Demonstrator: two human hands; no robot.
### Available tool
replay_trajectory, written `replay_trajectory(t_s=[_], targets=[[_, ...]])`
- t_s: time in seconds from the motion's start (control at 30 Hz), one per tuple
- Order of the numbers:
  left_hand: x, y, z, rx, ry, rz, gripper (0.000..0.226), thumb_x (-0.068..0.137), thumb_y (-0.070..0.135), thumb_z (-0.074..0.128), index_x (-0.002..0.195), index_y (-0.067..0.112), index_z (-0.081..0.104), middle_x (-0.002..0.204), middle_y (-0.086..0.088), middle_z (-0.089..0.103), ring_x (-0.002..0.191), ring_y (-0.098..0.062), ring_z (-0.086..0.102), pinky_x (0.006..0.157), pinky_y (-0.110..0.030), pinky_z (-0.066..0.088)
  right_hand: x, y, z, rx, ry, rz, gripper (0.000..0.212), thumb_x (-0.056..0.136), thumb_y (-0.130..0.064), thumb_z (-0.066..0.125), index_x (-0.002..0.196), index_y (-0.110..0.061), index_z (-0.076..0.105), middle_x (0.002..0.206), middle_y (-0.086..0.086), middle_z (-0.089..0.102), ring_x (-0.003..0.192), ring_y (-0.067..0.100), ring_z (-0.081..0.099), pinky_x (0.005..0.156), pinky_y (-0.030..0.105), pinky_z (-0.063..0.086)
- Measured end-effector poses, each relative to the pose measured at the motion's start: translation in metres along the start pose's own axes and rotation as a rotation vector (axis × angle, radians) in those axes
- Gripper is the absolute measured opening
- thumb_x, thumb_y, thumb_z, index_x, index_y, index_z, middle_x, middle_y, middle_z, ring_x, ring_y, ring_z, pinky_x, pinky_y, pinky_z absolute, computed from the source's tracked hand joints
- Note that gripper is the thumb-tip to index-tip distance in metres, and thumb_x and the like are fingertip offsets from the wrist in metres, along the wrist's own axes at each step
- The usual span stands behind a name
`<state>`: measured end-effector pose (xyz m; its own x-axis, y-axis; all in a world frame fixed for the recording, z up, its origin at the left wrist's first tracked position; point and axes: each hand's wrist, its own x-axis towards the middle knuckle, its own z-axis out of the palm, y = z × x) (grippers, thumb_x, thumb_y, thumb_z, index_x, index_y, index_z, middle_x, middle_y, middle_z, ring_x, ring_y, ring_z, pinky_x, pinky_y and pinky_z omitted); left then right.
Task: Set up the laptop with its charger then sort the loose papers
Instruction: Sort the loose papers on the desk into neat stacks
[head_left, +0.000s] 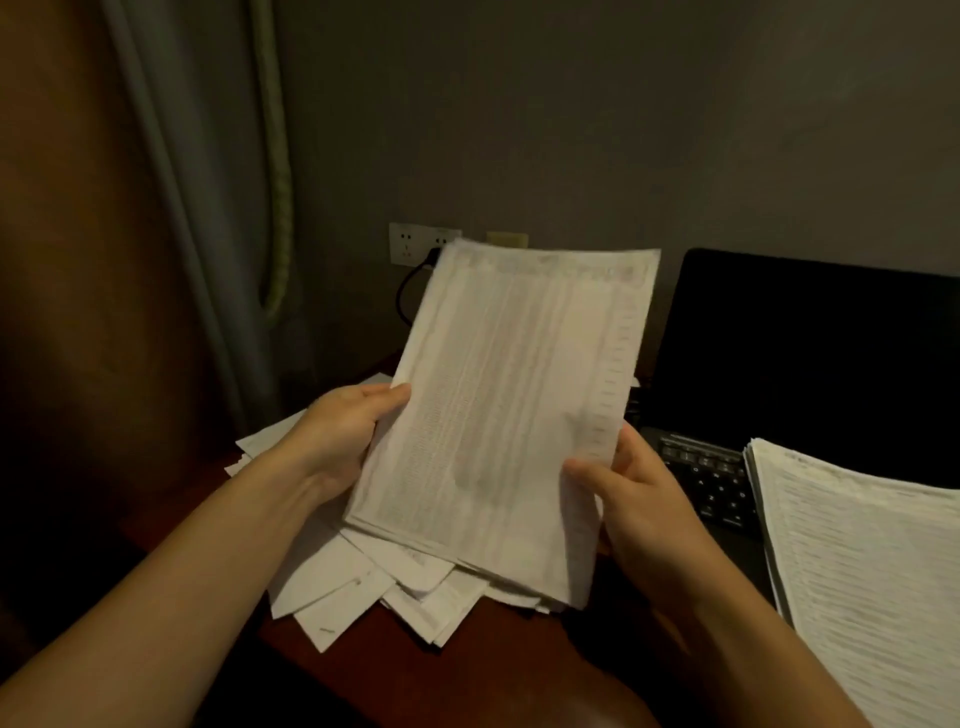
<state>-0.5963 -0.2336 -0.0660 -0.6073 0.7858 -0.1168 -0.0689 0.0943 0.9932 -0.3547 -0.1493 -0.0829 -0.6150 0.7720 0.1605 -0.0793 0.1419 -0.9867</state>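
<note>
The left grip (337, 441) and the right grip (641, 501) are holding a sheaf of printed papers (514, 395) between them, tilted up above the desk (498, 660). The left grip is clasping the sheaf's left edge, thumb lying on the front and fingers hidden behind. The right grip is pinching the lower right edge, thumb on the front. The print is showing too blurred to read. Under the sheaf a loose pile of papers (363, 587) is lying fanned and crooked on the desk, corners sticking out toward the near left. At the right a neater stack of papers (862, 571) is hiding part of the keyboard (711, 478) of the laptop (805, 364). The laptop is standing open with a dark screen, just behind the right grip. A black cable (407, 291) is hanging from a wall socket (415, 244) behind the sheaf, its lower run hidden. A curtain (208, 234) is hanging at the left.
</note>
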Motion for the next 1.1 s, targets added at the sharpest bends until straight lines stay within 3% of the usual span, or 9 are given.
replay_trajectory(t_s=[0.1,0.23,0.33,0.5,0.6,0.73,0.87,1.0,1.1], targets=[[-0.005,0.008,0.002,-0.027,-0.036,0.106,0.031,0.088,0.033,0.068,0.108,0.010,0.073,0.102,-0.008,0.077,0.091,-0.024,0.075,0.082,-0.042,0.057,0.004,0.005,-0.004,0.004,0.217,-0.078,0.026,0.094,-0.019,0.066,0.112,-0.038,0.061,0.104,-0.019,0.072,0.094,-0.002,0.069,0.066,0.020,0.056],[-0.012,0.009,0.012,-0.139,-0.010,0.228,0.063,0.052,0.052,0.091,0.101,0.015,0.075,0.103,-0.008,0.076,0.093,-0.027,0.074,0.079,-0.044,0.057,0.007,0.007,-0.008,-0.021,0.480,-0.210,0.016,0.087,-0.027,0.075,0.102,-0.028,0.070,0.092,-0.012,0.075,0.085,0.000,0.070,0.061,0.017,0.056],[-0.020,0.012,0.022,-0.188,0.025,0.306,0.058,0.058,0.050,0.084,0.108,0.022,0.070,0.102,-0.002,0.076,0.097,-0.026,0.073,0.082,-0.046,0.058,0.005,0.000,-0.009,-0.008,0.543,-0.287,0.009,0.087,-0.030,0.073,0.094,-0.024,0.071,0.085,-0.010,0.074,0.079,0.000,0.070,0.058,0.013,0.054],[-0.035,0.006,0.032,-0.013,0.134,0.474,0.030,0.082,0.051,0.061,0.110,0.042,0.056,0.101,0.010,0.071,0.093,-0.007,0.069,0.072,-0.026,0.055,0.000,-0.005,-0.007,0.077,0.509,-0.326,0.020,0.089,-0.032,0.066,0.084,-0.014,0.072,0.076,-0.005,0.074,0.063,0.001,0.066,0.053,0.015,0.050],[-0.037,-0.015,0.036,-0.008,0.163,0.444,0.020,0.091,0.043,0.060,0.110,0.043,0.053,0.105,0.009,0.069,0.095,-0.009,0.068,0.074,-0.028,0.056,0.004,0.003,-0.006,0.071,0.434,-0.259,0.002,0.092,-0.025,0.068,0.093,-0.026,0.066,0.087,-0.008,0.074,0.074,-0.004,0.069,0.056,0.011,0.051],[-0.040,-0.039,0.043,-0.047,0.202,0.391,0.026,0.087,0.054,0.055,0.107,0.038,0.060,0.096,0.009,0.072,0.091,-0.013,0.071,0.081,-0.045,0.061,0.007,0.011,0.000,-0.053,0.322,-0.185,0.020,0.093,-0.026,0.067,0.100,-0.040,0.055,0.098,-0.015,0.066,0.089,0.001,0.068,0.059,0.015,0.052],[-0.042,-0.031,0.045,-0.096,0.181,0.440,0.027,0.086,0.051,0.058,0.112,0.045,0.056,0.099,0.013,0.070,0.091,-0.008,0.070,0.069,-0.029,0.058,0.006,0.008,-0.003,-0.003,0.325,-0.283,0.023,0.083,-0.024,0.074,0.103,-0.028,0.063,0.092,-0.016,0.075,0.084,0.003,0.071,0.062,0.016,0.056],[-0.041,-0.024,0.043,-0.069,0.120,0.418,0.027,0.086,0.042,0.066,0.109,0.046,0.053,0.103,0.016,0.066,0.089,0.001,0.066,0.066,-0.016,0.051,0.006,0.009,-0.002,-0.044,0.238,-0.208,0.044,0.076,-0.029,0.083,0.114,-0.027,0.063,0.101,-0.016,0.074,0.091,0.004,0.072,0.068,0.020,0.059],[-0.041,-0.018,0.040,-0.016,0.119,0.479,0.027,0.089,0.041,0.063,0.114,0.045,0.054,0.102,0.019,0.069,0.088,0.011,0.066,0.066,-0.012,0.053,0.005,0.009,-0.004,-0.044,0.274,-0.269,0.040,0.076,-0.026,0.082,0.112,-0.022,0.066,0.099,-0.013,0.075,0.088,0.004,0.072,0.066,0.019,0.057]])
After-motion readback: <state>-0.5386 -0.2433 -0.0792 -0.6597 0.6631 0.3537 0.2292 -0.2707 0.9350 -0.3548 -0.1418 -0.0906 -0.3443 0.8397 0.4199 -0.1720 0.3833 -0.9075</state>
